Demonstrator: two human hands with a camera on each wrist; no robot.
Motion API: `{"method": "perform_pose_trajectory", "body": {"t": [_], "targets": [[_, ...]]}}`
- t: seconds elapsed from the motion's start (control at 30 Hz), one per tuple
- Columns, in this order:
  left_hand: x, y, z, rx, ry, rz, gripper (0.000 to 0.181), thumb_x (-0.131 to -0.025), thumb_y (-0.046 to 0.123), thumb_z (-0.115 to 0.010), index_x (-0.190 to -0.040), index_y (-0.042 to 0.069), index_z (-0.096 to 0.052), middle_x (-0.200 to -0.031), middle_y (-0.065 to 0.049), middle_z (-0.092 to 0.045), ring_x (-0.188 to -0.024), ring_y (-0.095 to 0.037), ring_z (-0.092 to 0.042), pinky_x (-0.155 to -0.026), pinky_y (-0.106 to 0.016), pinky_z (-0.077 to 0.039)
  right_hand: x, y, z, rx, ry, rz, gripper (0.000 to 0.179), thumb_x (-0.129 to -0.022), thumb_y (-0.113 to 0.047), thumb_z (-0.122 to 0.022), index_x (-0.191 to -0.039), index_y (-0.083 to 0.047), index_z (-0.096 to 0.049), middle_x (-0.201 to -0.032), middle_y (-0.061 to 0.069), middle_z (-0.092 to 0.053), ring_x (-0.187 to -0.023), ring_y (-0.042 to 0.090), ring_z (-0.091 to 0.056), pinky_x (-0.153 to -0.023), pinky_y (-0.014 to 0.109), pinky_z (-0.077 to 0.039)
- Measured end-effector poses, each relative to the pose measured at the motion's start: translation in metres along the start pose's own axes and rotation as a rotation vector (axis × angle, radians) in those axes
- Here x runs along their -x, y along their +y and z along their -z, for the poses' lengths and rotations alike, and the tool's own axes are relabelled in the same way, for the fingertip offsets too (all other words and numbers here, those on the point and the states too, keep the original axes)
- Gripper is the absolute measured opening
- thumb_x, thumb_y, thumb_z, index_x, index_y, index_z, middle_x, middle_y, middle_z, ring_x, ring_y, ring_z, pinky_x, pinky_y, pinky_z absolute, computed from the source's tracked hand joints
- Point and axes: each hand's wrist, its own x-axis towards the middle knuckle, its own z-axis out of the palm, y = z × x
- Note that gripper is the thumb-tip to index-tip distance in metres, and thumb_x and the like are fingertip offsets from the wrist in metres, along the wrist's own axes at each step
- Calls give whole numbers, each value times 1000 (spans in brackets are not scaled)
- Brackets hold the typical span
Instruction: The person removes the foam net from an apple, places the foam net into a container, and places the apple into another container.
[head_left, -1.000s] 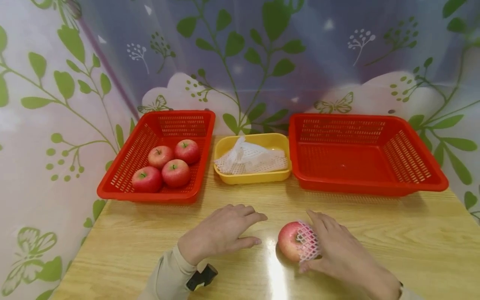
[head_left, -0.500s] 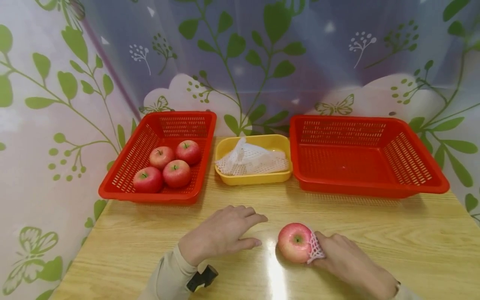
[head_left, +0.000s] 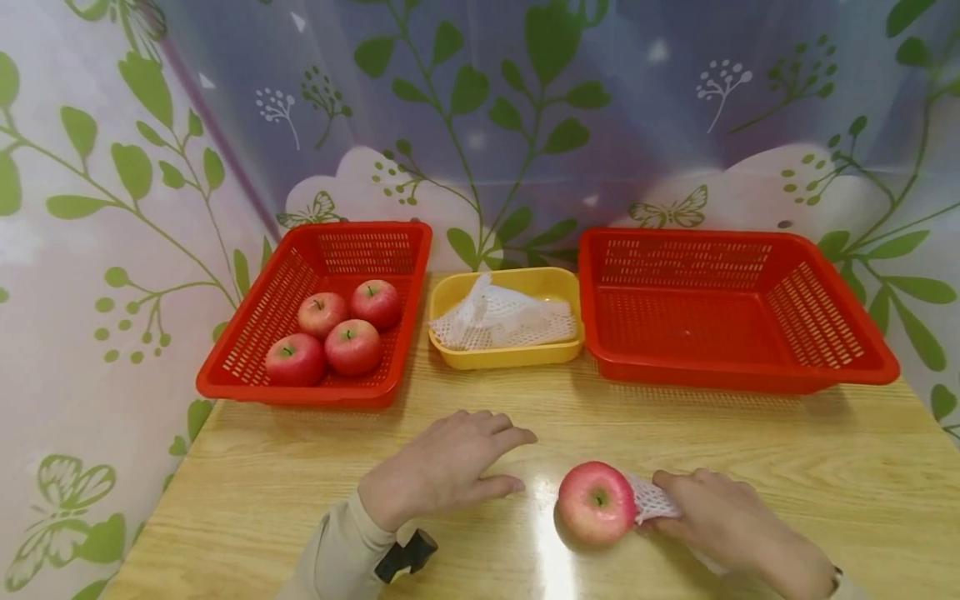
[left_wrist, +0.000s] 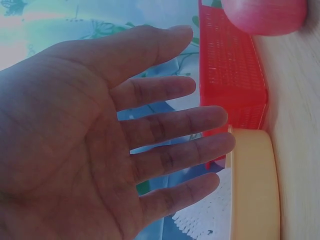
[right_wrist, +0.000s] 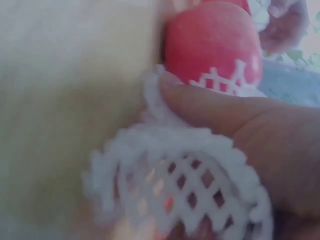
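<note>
A red apple (head_left: pixel 597 503) rests on the table in front of me, stem side up. My right hand (head_left: pixel 720 517) grips a white foam net sleeve (head_left: pixel 651 500) to the right of that apple. The sleeve's near edge lies against the apple's right side; in the right wrist view the net (right_wrist: pixel 175 170) bunches round the thumb, and its open end faces the camera. My left hand (head_left: pixel 446 467) hovers left of the apple, apart from it. In the left wrist view its fingers (left_wrist: pixel 170 155) are straight and spread, holding nothing.
A red basket (head_left: pixel 300 392) with several apples (head_left: pixel 352 346) stands at the back left. Between it and another red basket (head_left: pixel 705 371) at the back right sits a yellow tray (head_left: pixel 506 358) holding white foam nets (head_left: pixel 502 317). A patterned curtain (head_left: pixel 480 108) hangs behind.
My right hand has moved right, drawing the foam net off the apple's top and to its side. The apple has shifted slightly toward me. My left hand has stayed in place.
</note>
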Motion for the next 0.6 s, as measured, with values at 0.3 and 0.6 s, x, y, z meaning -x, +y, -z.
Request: {"method": "perform_pose_trajectory", "body": {"t": [0.3, 0.6], "targets": [[-6, 7, 2, 23, 87, -61, 45, -100, 42, -60, -138, 16, -59, -125, 1, -65, -115, -17, -63, -99, -36, -51, 9, 7, 37, -49, 282, 40, 49, -83, -52, -76, -116, -18, -66, -74, -11, -59, -66, 11, -57, -56, 37, -46], [-38, 35, -14, 164, 292, -194, 65, -95, 45, -68, -149, 15, -46, -137, -1, -60, -115, -15, -65, -95, -28, -54, 0, -38, 33, -148, 450, 347, 26, -89, -36, -76, -111, -26, -65, -87, -20, -63, -69, -6, -49, -60, 21, -43]]}}
